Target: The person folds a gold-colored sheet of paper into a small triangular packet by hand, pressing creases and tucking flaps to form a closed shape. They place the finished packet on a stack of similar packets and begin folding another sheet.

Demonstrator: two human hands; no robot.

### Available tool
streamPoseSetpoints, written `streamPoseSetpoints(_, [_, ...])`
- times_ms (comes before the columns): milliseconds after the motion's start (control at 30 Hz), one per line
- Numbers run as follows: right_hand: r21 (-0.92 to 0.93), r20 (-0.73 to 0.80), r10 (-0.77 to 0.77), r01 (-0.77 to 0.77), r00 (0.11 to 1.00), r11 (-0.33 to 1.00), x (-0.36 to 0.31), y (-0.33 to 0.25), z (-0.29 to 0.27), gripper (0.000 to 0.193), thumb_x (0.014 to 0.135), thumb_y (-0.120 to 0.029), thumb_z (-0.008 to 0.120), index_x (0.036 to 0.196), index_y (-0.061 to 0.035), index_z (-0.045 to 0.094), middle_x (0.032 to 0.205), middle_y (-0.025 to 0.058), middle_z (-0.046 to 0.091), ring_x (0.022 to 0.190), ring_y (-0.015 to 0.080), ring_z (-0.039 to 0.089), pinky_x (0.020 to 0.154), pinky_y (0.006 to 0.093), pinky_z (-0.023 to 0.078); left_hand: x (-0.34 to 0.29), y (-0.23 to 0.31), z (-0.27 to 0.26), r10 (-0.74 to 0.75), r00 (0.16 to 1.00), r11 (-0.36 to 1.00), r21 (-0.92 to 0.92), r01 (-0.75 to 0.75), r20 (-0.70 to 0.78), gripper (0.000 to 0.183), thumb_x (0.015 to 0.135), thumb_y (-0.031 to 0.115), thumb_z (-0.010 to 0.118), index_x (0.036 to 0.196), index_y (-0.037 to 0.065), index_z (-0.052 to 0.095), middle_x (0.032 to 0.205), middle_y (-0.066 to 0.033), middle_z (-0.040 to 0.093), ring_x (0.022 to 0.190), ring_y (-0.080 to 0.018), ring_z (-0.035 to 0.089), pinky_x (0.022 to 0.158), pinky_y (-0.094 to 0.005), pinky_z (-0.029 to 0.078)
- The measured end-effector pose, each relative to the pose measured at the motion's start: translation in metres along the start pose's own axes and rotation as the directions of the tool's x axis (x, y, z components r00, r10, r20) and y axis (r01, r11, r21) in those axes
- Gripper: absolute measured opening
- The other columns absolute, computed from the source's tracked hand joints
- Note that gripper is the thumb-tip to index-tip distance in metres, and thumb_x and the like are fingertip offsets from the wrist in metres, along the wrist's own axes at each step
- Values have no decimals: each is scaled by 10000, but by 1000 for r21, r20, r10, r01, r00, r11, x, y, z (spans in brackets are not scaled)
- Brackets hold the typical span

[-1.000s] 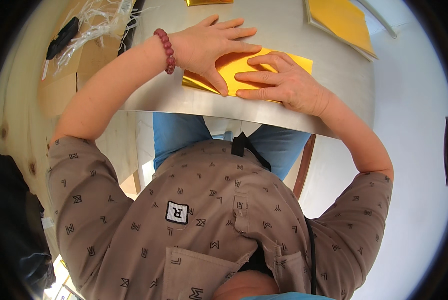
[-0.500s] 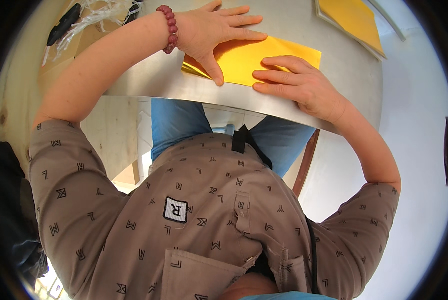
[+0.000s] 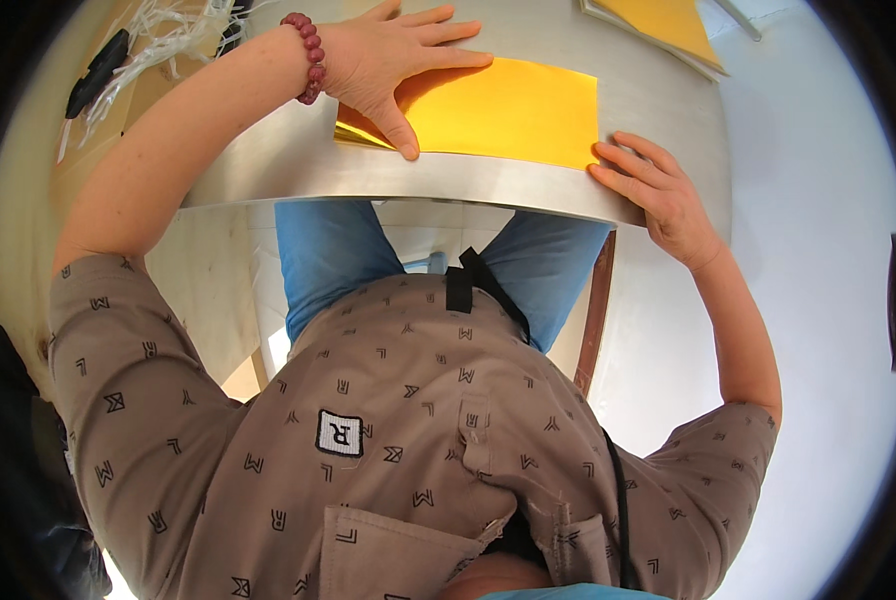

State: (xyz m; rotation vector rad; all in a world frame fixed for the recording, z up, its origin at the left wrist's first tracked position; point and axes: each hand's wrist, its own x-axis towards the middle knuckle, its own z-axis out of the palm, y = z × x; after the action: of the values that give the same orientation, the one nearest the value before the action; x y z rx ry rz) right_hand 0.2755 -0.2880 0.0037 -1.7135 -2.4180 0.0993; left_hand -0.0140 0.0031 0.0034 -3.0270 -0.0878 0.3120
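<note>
A shiny golden-yellow sheet of paper [image 3: 508,110], folded into a long rectangle, lies near the front edge of the metal table. Layered edges show at its left end. My left hand [image 3: 393,62], a dark red bead bracelet at the wrist, is spread over that left end, with the thumb down by the near edge. At the near right corner is my right hand [image 3: 660,190], its fingers stretched out and a little apart, fingertips at the paper's right edge. It grips nothing.
A stack of yellow sheets [image 3: 668,28] lies at the table's far right. White plastic strips [image 3: 158,60] and a black-handled tool [image 3: 98,72] rest at the far left. The metal table's front edge [image 3: 418,180] curves in front of my legs.
My right hand has slid right, from the top of the folded paper to its right edge. My left hand stays spread on the left end. The whole view has shifted slightly.
</note>
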Motion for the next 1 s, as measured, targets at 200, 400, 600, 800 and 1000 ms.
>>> streamPoseSetpoints(200, [17, -242, 100, -99, 965, 995, 12, -26, -21, 489, 886, 67, 539, 1311, -113, 701, 1439, 88, 642, 1395, 349, 516, 1164, 439, 423, 0, -3, 5, -4, 1000, 1000, -13, 4, -3, 1364, 576, 887, 776, 1675, 289, 234, 1744, -105, 193, 1619, -322, 116, 1284, -598, 116])
streamPoseSetpoints(400, [92, -475, 243, -228, 846, 969, 111, -94, 46, 565, 929, -317, 711, 1393, -10, 609, 1508, 243, 523, 1448, 442, 423, 1183, 510, 369, 1, -5, 4, 14, 1000, 999, -42, -15, -10, 1333, 599, 819, 828, 1671, 281, 247, 1743, -100, 200, 1619, -320, 121, 1282, -599, 124])
streamPoseSetpoints(600, [33, -419, 359, -381, 834, 924, 144, -93, 75, 1010, 761, -639, 813, 1496, -17, 510, 1604, 309, 356, 1515, 484, 296, 1224, 619, 224, 3, -2, 5, -18, 1000, 999, -49, 19, 19, 1328, 598, 796, 849, 1668, 277, 257, 1743, -93, 198, 1620, -315, 114, 1287, -597, 114])
streamPoseSetpoints(800, [-27, -302, 446, -475, 843, 880, 124, -79, 60, 1134, 699, -721, 824, 1582, -122, 441, 1657, 289, 280, 1553, 484, 227, 1253, 613, 153, 4, -2, 5, -28, 999, 998, -51, 29, 22, 1340, 591, 798, 853, 1671, 293, 241, 1746, -92, 188, 1621, -308, 112, 1294, -580, 107])
streamPoseSetpoints(1000, [-102, -215, 539, -567, 815, 817, 85, -51, 45, 1157, 683, -732, 827, 1601, -153, 425, 1683, 272, 251, 1571, 466, 199, 1268, 598, 129, 4, -1, 4, -22, 1000, 998, -55, 23, 18, 1346, 589, 827, 830, 1674, 310, 224, 1747, -98, 181, 1623, -311, 102, 1292, -589, 97])
